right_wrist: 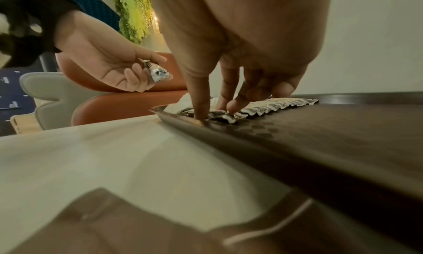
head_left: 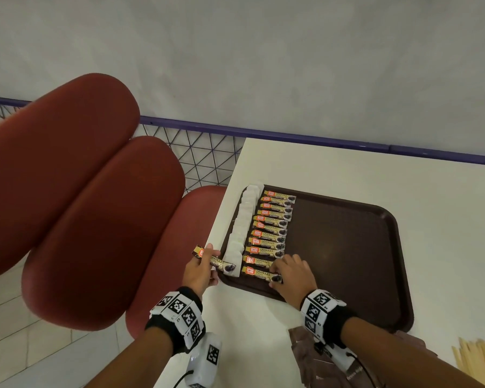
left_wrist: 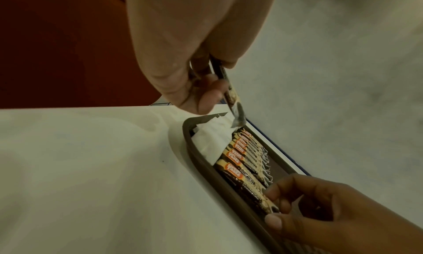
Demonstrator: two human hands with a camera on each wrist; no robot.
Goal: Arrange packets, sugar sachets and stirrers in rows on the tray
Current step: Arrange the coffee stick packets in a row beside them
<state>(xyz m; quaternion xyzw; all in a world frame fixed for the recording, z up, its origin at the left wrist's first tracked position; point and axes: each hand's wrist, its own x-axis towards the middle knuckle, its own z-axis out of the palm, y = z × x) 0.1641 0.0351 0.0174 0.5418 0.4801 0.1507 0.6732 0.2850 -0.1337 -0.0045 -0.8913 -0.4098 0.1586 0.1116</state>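
Note:
A dark brown tray lies on the white table. Along its left edge runs a column of white sachets, and beside it a row of several gold coffee packets. My right hand pinches the right end of the nearest packet, which lies flat at the tray's near left corner; thumb and fingers bracket that packet. My left hand holds another coffee packet in the air above the tray's left rim, its end sticking out of the fingers.
Wooden stirrers lie at the table's near right corner. Brown sachets lie under my right wrist, near the front edge. Red padded chairs stand left of the table. The tray's right two thirds hold nothing.

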